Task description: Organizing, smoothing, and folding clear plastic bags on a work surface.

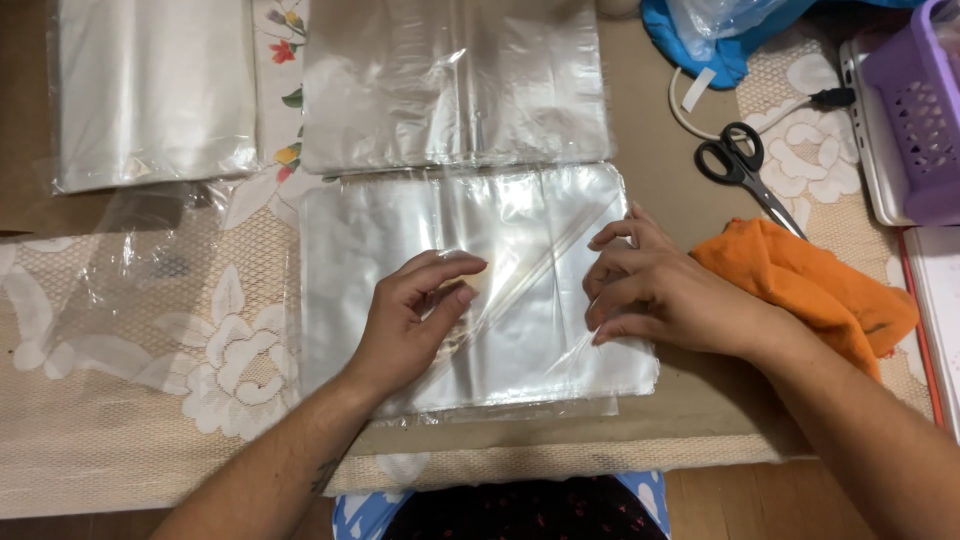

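Both hands — left hand [415, 310], right hand [655, 290] — press the plastic bag stack [520, 230].

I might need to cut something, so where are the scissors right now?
The black-handled scissors lie at the upper right of the head view, on the table between the orange cloth and the purple basket.

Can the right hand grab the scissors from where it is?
Probably yes. The right hand rests on the clear plastic bags, and the black scissors lie just beyond it with only bare table between them.
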